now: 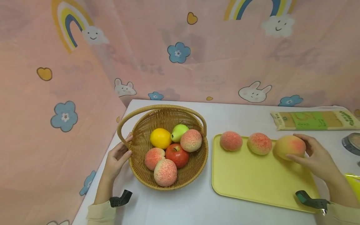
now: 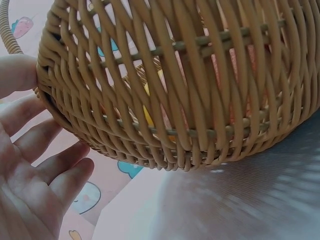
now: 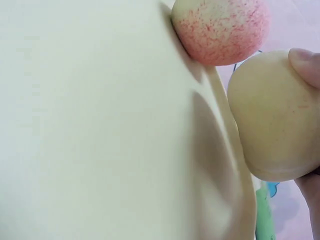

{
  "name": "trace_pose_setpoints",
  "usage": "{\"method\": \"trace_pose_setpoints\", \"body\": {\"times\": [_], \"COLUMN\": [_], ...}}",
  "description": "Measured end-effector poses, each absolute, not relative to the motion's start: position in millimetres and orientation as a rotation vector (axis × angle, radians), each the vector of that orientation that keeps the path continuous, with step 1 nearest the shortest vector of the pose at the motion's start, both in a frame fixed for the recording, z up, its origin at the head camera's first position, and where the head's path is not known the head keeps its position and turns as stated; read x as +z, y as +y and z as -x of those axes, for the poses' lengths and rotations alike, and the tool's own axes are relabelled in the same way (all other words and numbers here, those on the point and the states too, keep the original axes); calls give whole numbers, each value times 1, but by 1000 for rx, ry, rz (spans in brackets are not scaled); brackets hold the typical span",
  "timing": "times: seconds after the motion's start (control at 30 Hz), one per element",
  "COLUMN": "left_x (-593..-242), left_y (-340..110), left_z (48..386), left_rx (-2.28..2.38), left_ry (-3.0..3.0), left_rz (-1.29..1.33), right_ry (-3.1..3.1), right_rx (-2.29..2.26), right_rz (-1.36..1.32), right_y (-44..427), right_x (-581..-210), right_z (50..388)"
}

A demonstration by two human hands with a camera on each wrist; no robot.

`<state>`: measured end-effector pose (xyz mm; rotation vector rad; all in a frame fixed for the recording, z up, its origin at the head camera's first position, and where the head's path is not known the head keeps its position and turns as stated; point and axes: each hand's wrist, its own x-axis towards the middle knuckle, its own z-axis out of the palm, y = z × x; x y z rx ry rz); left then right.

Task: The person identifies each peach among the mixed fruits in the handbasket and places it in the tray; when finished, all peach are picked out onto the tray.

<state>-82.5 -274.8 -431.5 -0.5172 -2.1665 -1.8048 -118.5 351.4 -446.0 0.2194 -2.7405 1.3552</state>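
My left hand (image 1: 115, 159) touches the left rim of the wicker basket (image 1: 197, 175), by the foot of its handle; in the left wrist view the fingers (image 2: 67, 162) lie along the rim. Inside are a yellow fruit (image 1: 160, 138), a green pear (image 1: 179, 132), a red apple (image 1: 177, 155) and several speckled peaches (image 1: 165, 172). My right hand (image 1: 319, 157) grips a large yellow-pink peach (image 1: 291, 147) between thumb and fingers at the yellow tray's (image 1: 253, 181) back right. Two smaller peaches (image 1: 231, 141) (image 1: 260, 143) sit along the tray's back edge.
A noodle packet (image 1: 310, 120) lies behind the tray at the back right. A round dark-rimmed container (image 1: 352, 143) and a bright yellow item (image 1: 355, 184) are at the right edge. Patterned pink cloth (image 1: 174, 78) hangs behind the table and at its left.
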Motion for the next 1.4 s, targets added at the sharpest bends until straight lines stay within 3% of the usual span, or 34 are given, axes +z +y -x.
{"method": "trace_pose_setpoints", "body": {"times": [0.73, 1.1, 1.4], "left_x": [-435, -435, -434], "left_y": [-277, -277, -278], "left_z": [88, 83, 86], "left_rx": [-1744, -1746, -1758], "left_ry": [-2215, -2214, -2231], "left_rz": [534, 507, 491], "right_ry": [-2983, -2785, -2584], "right_rx": [1377, 1275, 1349], "right_rz": [-316, -307, -774], "right_y": [368, 342, 281], "right_x": [-462, -434, -391], "right_z": [123, 118, 116]}}
